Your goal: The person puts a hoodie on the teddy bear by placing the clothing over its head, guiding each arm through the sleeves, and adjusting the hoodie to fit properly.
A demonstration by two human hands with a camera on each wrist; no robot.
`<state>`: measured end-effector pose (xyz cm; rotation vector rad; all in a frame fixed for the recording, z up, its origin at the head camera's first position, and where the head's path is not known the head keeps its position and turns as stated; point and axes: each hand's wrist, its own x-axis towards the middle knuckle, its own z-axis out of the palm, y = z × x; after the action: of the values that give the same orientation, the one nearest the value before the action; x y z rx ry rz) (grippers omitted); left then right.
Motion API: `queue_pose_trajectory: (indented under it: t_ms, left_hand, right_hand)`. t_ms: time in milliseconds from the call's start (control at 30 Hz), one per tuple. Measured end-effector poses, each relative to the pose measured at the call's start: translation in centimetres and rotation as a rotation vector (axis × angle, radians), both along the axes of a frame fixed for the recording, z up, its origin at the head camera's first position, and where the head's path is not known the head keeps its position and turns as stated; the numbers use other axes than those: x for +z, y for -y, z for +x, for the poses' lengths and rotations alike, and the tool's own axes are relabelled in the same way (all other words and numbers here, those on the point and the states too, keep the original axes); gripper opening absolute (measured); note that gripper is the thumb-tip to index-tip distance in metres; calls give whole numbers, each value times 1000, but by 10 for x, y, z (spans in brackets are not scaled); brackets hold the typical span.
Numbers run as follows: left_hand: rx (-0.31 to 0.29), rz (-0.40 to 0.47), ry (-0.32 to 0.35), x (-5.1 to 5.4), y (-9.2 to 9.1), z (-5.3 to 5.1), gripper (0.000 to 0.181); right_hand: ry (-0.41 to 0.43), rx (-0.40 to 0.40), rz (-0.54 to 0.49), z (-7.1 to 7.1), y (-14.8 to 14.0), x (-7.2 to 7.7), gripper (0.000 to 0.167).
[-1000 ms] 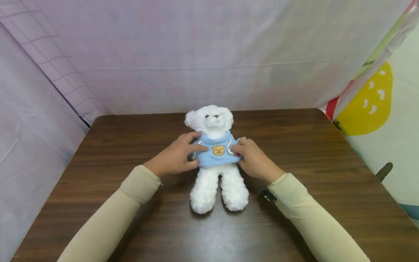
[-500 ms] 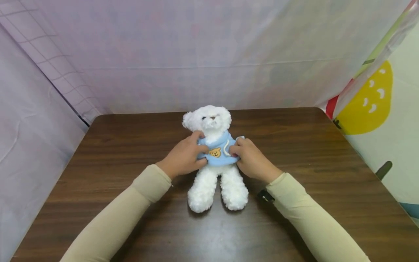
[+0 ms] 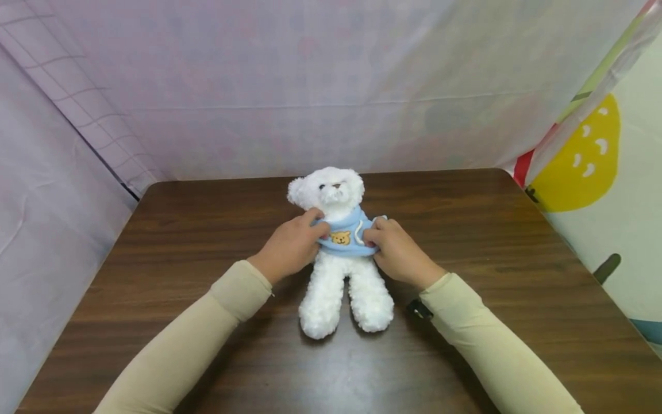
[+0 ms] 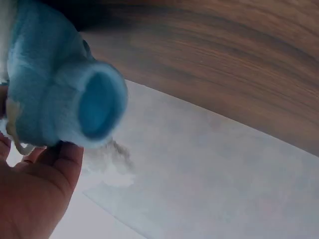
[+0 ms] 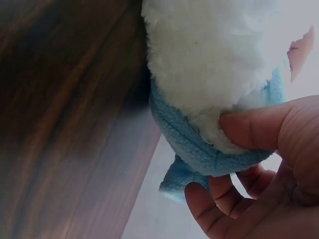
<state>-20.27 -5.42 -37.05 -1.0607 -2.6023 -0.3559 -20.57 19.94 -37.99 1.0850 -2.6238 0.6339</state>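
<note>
Item: one white plush bear point(image 3: 343, 269) in a blue hoodie point(image 3: 345, 223).
Location: on the brown wood-grain table point(image 3: 465, 230), in the middle of its width, toward the far edge.
Long axis: runs away from me, with a slight lean; the head point(image 3: 329, 190) sits a little left of the midline between the feet.
Head end: points to the far edge and overlaps it in the head view.
Foot end: both legs point(image 3: 320, 302) point toward me, slightly parted.
Front: face and hoodie badge turned up toward me.
Badge: tan bear-face patch point(image 3: 341, 238) at the hoodie's front, between my hands.
Drawstring: white cord point(image 3: 358, 232), curved, beside my right fingertips.
Left hand: my left hand point(image 3: 289, 246) grips the hoodie's left side as I see it, fingers curled at the cloth; the fingertips are partly hidden.
Right hand: my right hand point(image 3: 402, 253) pinches the opposite side near the hem, thumb inside against the fur, fingers outside.
Opening: round blue opening point(image 4: 102, 107) of the garment, facing the left wrist camera.
Sleeves: cream, on both my forearms point(image 3: 176, 348).
Wrist: small black device point(image 3: 420, 309) by my right cuff.
Backdrop: pale curtain point(image 3: 310, 86) behind the table.
</note>
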Motion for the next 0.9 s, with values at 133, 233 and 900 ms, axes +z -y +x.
queue_pose_trajectory:
  t_ms: [133,233,900]
  left_hand:
    - [45,-15,56,6,3,2,10]
    - [43,-10,121,8,3,2,11]
    - [123,78,321,4,10,-1,15]
  right_hand:
    - [-7,10,2,1,-1,1,27]
    - [6,7,3,2,-1,2,25]
    - [5,17,-8,3,-3,1,23]
